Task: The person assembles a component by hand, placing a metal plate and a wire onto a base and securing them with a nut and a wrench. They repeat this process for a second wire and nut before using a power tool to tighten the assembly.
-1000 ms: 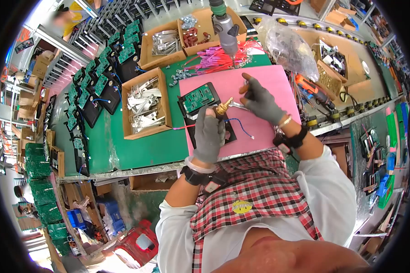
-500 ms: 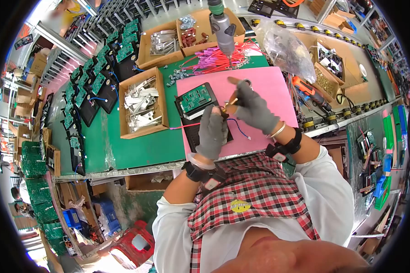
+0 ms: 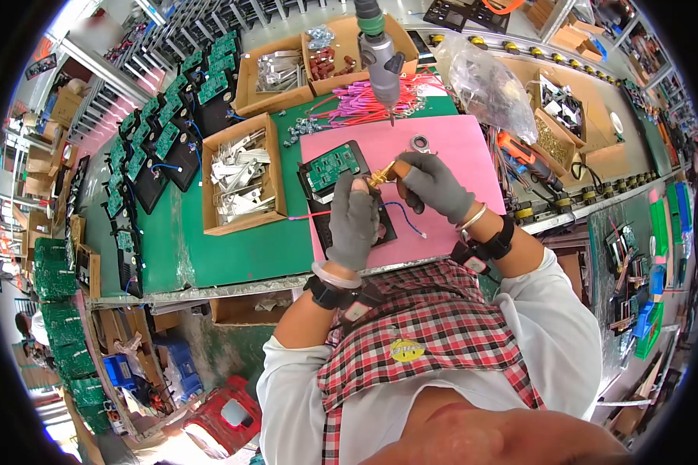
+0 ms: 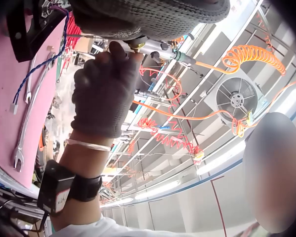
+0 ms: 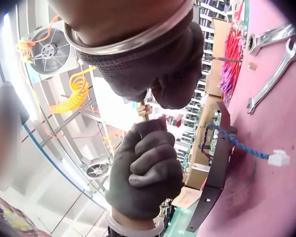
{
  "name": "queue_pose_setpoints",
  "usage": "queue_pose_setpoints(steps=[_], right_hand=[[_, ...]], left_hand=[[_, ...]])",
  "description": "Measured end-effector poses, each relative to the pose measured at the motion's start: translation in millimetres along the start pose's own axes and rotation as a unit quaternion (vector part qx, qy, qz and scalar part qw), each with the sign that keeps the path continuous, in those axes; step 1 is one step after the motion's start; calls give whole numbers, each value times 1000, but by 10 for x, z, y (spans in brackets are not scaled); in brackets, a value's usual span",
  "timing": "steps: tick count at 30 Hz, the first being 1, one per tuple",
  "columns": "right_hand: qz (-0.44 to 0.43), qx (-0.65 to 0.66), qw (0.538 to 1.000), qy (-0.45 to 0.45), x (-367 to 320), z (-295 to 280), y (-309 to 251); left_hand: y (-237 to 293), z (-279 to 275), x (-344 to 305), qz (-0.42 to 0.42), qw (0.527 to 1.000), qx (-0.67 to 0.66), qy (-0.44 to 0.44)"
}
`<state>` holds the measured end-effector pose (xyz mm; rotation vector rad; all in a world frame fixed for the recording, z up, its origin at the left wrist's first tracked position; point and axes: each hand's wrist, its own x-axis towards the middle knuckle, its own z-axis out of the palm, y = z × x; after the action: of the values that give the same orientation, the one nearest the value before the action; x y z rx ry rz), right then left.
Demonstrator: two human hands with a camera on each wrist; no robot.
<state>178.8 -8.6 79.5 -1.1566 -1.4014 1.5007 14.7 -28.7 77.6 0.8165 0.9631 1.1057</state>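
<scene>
A brass fitting (image 3: 380, 175) is held up between the two gloved hands, above the black panel (image 3: 380, 232). My left hand (image 3: 354, 225) curls its fingers round a small dark block (image 5: 150, 127) from which the fitting sticks out. Coming from the other side, my right hand (image 3: 436, 186) pinches the fitting's free end between thumb and fingers. A green circuit board (image 3: 333, 168) is set on the black panel just beyond the left hand. A twisted blue cable (image 5: 241, 145) with a white plug trails from the panel across the pink mat (image 3: 461, 167).
Two wrenches, one with a ring end (image 3: 419, 143) and one open-ended wrench (image 5: 274, 79), lie on the mat. A hanging power driver (image 3: 382, 66) points down behind the hands. Left stands a carton of metal pieces (image 3: 283, 194); red wires (image 3: 364, 101) lie beyond the mat.
My right hand has moved in from the right, its spread fingers closing onto the brass fitting. The left hand has stayed nearly in place with the block. The wrench's ring end is now uncovered.
</scene>
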Motion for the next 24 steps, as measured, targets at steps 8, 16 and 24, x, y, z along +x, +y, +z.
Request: queue_pose_setpoints(steps=[8, 16, 24], right_hand=[[-83, -257, 962, 43, 109, 117, 34], [-223, -253, 941, 4, 81, 64, -9], [-282, -290, 915, -5, 9, 63, -88]], left_hand=[[-438, -118, 97, 122, 984, 129, -16], [-55, -126, -33, -68, 996, 30, -46], [-96, -176, 25, -80, 995, 28, -56]])
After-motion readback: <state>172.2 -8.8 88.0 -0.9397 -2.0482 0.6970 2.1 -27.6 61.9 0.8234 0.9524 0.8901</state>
